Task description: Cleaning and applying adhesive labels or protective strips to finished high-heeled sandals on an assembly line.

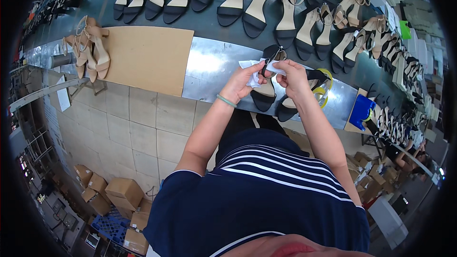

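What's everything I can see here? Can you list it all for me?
black sandal: one, black with cream insole, held over the metal ledge
white cloth: one, white, in the hands against the sandal strap
second sandal: one, black, on the metal ledge
sandal rows: many, black and tan, on the conveyor
tan sandals: a few, by the cardboard sheet
tape roll: one, yellow
cardboard boxes: several, brown, on the floor
left hand: gripping cloth
right hand: gripping sandal
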`<state>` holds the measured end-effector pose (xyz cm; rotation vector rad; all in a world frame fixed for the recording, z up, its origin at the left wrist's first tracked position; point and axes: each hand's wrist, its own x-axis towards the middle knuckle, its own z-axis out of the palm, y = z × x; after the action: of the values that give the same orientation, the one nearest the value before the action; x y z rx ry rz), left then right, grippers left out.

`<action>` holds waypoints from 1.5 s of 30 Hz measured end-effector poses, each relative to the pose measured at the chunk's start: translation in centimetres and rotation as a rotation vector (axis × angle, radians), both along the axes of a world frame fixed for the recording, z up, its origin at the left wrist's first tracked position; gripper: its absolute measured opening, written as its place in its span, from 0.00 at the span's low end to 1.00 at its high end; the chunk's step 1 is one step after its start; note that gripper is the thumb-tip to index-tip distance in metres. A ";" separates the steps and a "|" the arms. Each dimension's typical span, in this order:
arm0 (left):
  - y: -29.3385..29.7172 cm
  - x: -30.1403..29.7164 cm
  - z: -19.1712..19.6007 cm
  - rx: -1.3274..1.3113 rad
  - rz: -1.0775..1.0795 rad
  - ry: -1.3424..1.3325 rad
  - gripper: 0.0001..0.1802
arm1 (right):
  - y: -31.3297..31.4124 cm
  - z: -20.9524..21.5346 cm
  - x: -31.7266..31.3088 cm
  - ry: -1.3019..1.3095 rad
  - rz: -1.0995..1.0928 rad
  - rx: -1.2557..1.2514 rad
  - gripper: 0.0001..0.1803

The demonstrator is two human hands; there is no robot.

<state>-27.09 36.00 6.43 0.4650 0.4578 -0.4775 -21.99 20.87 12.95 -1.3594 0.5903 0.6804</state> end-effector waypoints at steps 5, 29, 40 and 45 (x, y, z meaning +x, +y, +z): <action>-0.6 0.4 2.0 0.300 0.180 0.010 0.10 | 0.8 0.9 -0.6 -0.044 -0.051 -0.054 0.05; 0.5 2.2 2.3 0.559 0.091 -0.062 0.09 | 2.5 1.1 -2.1 -0.224 -0.127 -0.129 0.07; -1.4 0.2 0.4 0.481 0.309 -0.194 0.07 | 2.3 0.9 -2.1 -0.289 -0.036 -0.118 0.08; -1.9 -0.5 0.2 0.414 0.381 -0.165 0.07 | 2.4 1.4 -2.1 -0.309 0.043 -0.158 0.07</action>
<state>-27.56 34.06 6.65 0.7902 0.4734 0.0289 -24.08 23.26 14.33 -1.5913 0.3731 0.4514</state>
